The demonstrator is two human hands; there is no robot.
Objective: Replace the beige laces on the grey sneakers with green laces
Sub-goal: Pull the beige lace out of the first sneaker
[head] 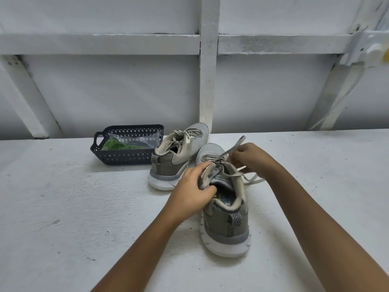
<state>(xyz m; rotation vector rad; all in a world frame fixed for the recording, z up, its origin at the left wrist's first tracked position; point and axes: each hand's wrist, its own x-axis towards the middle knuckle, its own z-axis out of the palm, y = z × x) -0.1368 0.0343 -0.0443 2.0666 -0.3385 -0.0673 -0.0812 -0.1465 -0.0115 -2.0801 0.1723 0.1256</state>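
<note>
Two grey sneakers stand on a white table. The near sneaker [228, 220] points away from me, heel toward the camera. My left hand [192, 189] grips its tongue and left collar. My right hand [250, 158] pinches its beige lace [235, 148], one end drawn up and to the far side. Loose loops of the lace trail to the right of the shoe. The far sneaker [179, 154] stands just behind and to the left, still laced in beige. Green laces [117, 145] lie in a clear bag inside a dark basket [126, 159].
The dark perforated basket sits at the back left, touching the far sneaker's side. A white wall with beams [208, 81] rises right behind the table. The white table [73, 207] stretches to both sides and toward me.
</note>
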